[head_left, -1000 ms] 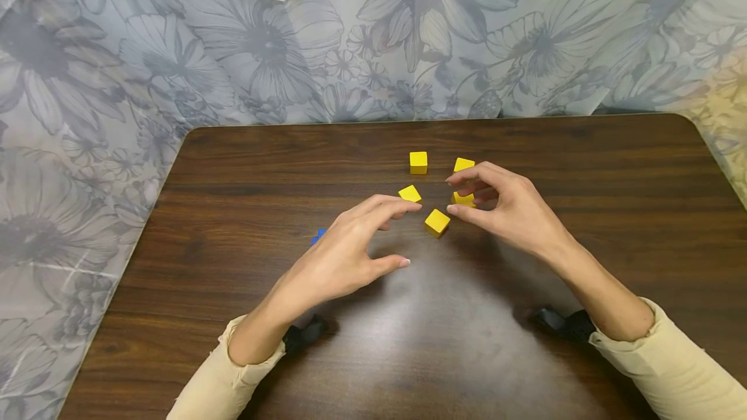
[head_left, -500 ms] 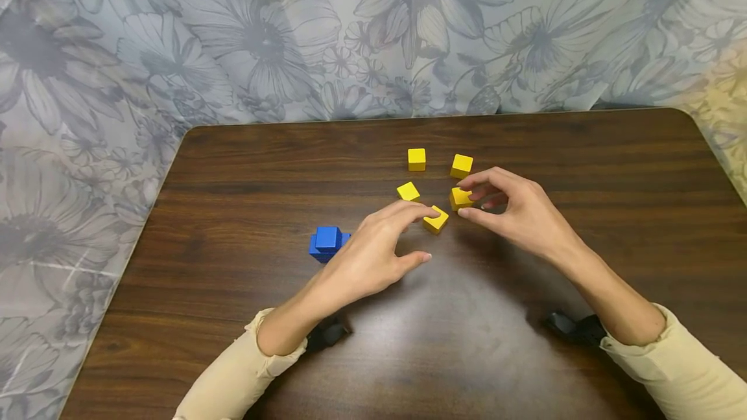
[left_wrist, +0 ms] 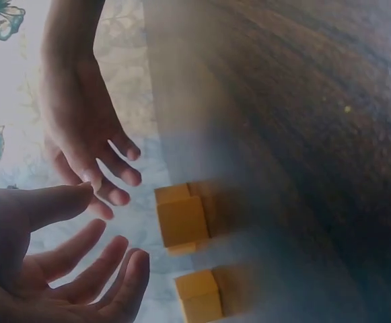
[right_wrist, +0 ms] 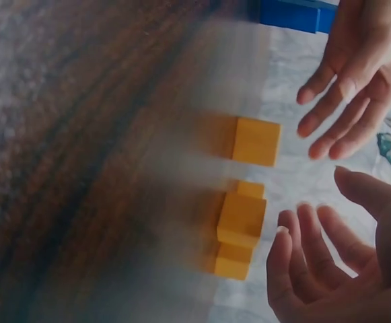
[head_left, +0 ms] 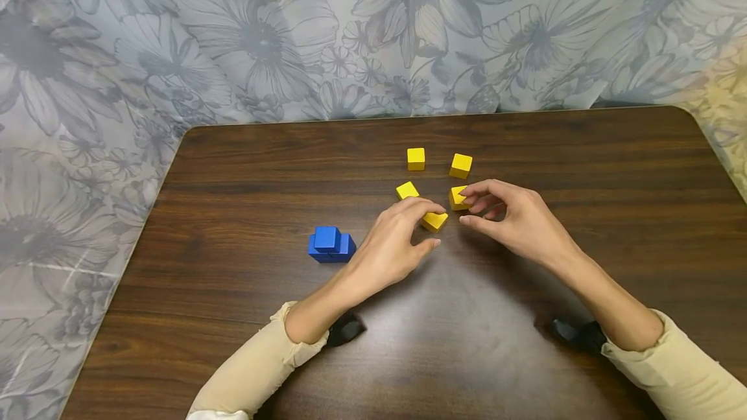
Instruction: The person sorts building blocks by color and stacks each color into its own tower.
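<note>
Above the table, my left hand (head_left: 392,245) hovers over the nearest yellow cube (head_left: 434,221), its fingers loosely bent and partly covering that cube. Another yellow cube (head_left: 407,190) lies just beyond its knuckles. My right hand (head_left: 513,218) is held beside a yellow cube (head_left: 458,199), fingers apart from the thumb. In the left wrist view the left hand's fingers (left_wrist: 124,282) hold nothing and a gap separates them from the yellow cube (left_wrist: 183,222). The right wrist view likewise shows the right hand (right_wrist: 336,262) apart from the yellow cubes (right_wrist: 242,219).
Two more yellow cubes stand farther back, one at left (head_left: 416,159) and one at right (head_left: 460,166). Left of my left forearm, a blue cube (head_left: 327,239) sits on top of blue blocks (head_left: 347,249). A floral cloth (head_left: 262,37) hangs behind the brown table (head_left: 245,180).
My left hand has moved right, away from the blue blocks and over the nearest yellow cube, uncovering the blue stack. My right hand has shifted slightly right and nearer me.
</note>
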`<state>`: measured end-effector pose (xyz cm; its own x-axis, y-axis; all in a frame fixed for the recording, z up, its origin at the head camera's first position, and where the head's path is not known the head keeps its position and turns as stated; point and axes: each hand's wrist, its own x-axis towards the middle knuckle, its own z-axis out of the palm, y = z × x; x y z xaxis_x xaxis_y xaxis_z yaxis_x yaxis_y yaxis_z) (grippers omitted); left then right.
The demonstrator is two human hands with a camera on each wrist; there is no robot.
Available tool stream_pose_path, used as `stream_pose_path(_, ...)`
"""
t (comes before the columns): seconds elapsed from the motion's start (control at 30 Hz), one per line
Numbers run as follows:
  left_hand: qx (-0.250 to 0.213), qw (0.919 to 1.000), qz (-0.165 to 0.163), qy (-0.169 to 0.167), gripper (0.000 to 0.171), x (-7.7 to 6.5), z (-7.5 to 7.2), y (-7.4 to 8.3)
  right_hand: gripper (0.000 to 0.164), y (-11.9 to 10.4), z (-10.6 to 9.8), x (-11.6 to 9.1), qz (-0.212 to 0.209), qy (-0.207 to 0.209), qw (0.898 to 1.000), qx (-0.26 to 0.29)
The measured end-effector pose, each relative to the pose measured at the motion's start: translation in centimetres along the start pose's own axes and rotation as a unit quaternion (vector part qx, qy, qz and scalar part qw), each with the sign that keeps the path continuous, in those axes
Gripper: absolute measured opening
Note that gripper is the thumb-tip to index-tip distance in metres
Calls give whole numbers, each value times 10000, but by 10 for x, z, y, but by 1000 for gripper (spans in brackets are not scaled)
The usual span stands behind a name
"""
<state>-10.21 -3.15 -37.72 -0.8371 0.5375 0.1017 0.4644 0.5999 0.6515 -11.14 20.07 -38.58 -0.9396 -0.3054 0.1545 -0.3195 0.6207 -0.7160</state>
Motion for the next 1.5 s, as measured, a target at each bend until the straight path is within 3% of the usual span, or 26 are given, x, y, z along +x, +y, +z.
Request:
stream_pose_path(0.57,38,9986,-413,-338,52,10,9,-14,28,3,9,0,171,-233,9996,-14)
stream_pose_path(0.83,-355,9956,-642,-580,50,11,13,-17,28,3,13,2,318,-599,9976,-102)
stream_pose_path(1.2,-470,9940,-770,-614,34,17,14,-16,30,4,16,5,340,-850,9958,13)
stream_pose_path(1.5,-402,9941,-813,-595,31,22,16,-15,28,3,18,4,441,-990,9941,90)
